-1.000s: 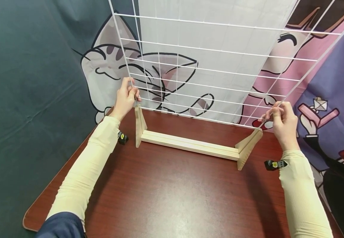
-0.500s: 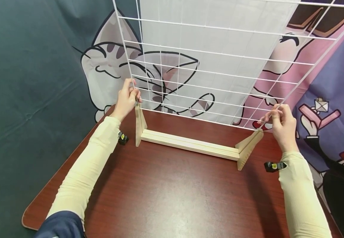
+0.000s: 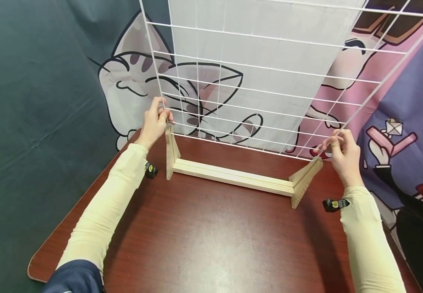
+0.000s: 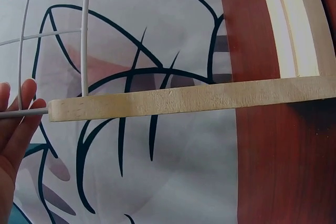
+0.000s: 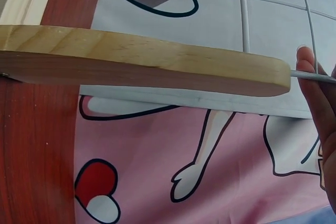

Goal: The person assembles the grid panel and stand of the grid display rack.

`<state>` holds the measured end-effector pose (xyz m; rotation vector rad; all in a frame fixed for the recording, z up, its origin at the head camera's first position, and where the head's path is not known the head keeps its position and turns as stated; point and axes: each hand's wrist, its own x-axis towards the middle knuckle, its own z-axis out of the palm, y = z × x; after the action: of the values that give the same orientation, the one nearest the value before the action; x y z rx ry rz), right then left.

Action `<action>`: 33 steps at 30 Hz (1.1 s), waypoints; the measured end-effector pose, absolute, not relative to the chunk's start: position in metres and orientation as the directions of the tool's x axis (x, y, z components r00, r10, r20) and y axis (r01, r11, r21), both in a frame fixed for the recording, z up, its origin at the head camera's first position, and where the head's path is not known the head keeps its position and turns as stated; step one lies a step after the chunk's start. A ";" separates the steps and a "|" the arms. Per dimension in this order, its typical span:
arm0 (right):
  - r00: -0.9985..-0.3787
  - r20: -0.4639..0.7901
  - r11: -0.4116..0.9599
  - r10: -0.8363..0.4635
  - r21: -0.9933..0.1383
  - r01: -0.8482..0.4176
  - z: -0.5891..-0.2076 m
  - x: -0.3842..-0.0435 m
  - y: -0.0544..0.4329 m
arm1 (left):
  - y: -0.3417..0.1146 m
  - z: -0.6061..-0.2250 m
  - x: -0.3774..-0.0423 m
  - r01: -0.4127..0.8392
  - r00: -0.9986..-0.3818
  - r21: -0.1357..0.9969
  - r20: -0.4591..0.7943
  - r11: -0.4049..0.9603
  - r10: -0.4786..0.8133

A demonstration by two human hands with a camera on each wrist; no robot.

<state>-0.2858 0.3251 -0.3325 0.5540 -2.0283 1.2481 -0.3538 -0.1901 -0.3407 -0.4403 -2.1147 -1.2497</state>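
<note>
A white wire grid panel [image 3: 153, 51] rises over a pale wooden stand [image 3: 233, 178]. The stand has a long crossbar and an upright end piece on each side. My left hand [image 3: 155, 124] pinches the panel's left side wire, just above the tip of the left end piece [image 3: 170, 156]. On the other side my right hand [image 3: 344, 156] pinches the right side wire, above the right end piece [image 3: 305, 183]. Both wrist views show the panel's side wire meeting the tip of an end piece, at the left board [image 4: 184, 97] and the right board [image 5: 157, 61].
The stand rests on a reddish-brown table [image 3: 197, 236] with a rounded front left corner. Behind it hangs a cloth backdrop [image 3: 50, 81] with cartoon cats. A black camera is strapped to each wrist. The panel's top runs out of the head view.
The panel's upper part has tipped slightly down in the head view, and more of its upper wires show. My right hand has shifted a little left and down; my left hand stays almost still.
</note>
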 end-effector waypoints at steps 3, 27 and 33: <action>-0.684 0.729 0.458 -0.012 -0.604 -0.652 -0.335 -0.289 0.326 | -0.191 -0.342 -0.353 0.557 -0.751 0.666 0.659 0.497 -0.042; -0.723 0.691 0.502 0.011 -0.629 -0.594 -0.349 -0.294 0.330 | -0.195 -0.355 -0.352 0.518 -0.796 0.667 0.605 0.536 0.016; -0.754 0.657 0.479 -0.005 -0.660 -0.578 -0.341 -0.278 0.320 | -0.196 -0.369 -0.351 0.484 -0.833 0.702 0.552 0.523 0.031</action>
<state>-0.2780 0.3203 -0.3406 0.4805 -2.1388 1.2666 -0.3505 -0.1965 -0.3693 -0.4191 -2.2874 -1.2657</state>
